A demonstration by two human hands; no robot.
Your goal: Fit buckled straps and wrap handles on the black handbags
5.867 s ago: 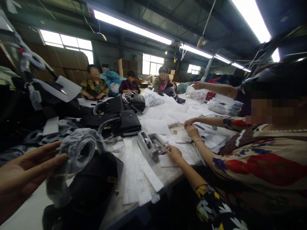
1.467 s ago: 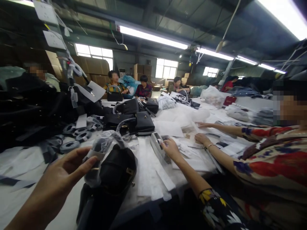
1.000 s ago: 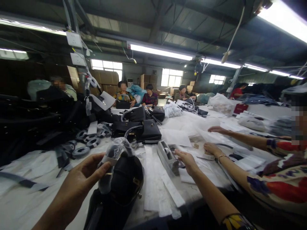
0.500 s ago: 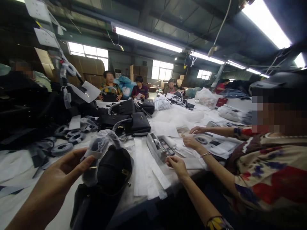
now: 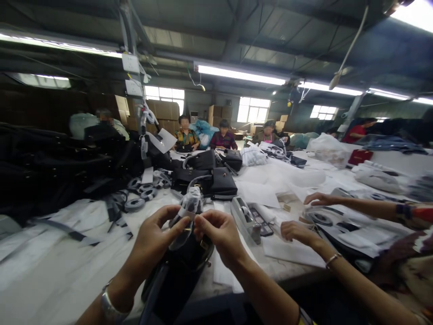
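A black handbag [image 5: 172, 284] stands at the table's near edge in front of me. Its handle [image 5: 191, 201] is wrapped in clear plastic film and rises between my hands. My left hand [image 5: 154, 237] pinches the wrapped handle from the left with thumb and forefinger. My right hand [image 5: 218, 234] pinches it from the right, fingertips almost touching the left ones. Whether a piece of tape is under the fingertips is too small to tell.
A grey tape dispenser [image 5: 244, 217] sits just right of my hands. A co-worker's hands [image 5: 297, 231] rest on white papers at the right. More black handbags [image 5: 216, 180] and rolled straps [image 5: 142, 195] lie beyond; a pile of black bags [image 5: 50, 174] fills the left. Several people sit at the far end.
My right hand has come back from beside the tape dispenser and closed on the wrapped handle opposite my left hand. The view has swung left and a little up.
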